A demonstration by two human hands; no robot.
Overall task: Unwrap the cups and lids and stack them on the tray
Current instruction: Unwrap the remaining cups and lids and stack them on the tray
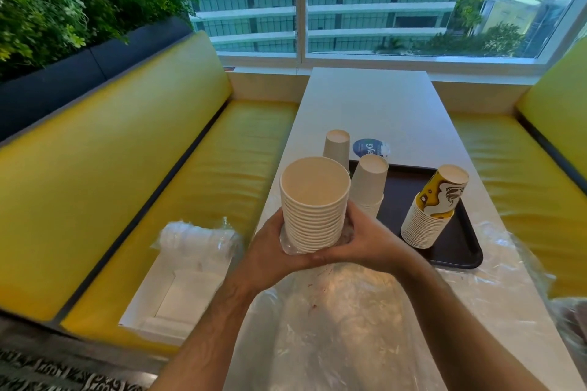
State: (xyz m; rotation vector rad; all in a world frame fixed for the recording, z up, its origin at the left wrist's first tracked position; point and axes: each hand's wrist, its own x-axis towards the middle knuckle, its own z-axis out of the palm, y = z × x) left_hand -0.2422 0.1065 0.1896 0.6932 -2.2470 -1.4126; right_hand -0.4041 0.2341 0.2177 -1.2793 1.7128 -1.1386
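Both hands hold a stack of white paper cups (313, 203) mouth up above the near part of the white table (397, 111). My left hand (270, 247) grips its lower left side. My right hand (365, 238) grips its lower right, with crumpled clear wrap at the stack's bottom. A dark brown tray (457, 251) lies just right of the hands. On the tray stand an upside-down stack of white cups (368, 184) and an upside-down stack topped by a yellow patterned cup (435, 206). Another upside-down white stack (336, 144) stands behind the tray's left corner.
Clear plastic wrap (343, 327) covers the near table and hangs over its right edge (524, 263). A wrapped bundle of clear lids (197, 240) rests on a white box (178, 292) on the yellow bench (127, 200) to the left. A round blue sticker (368, 147) lies beyond the tray.
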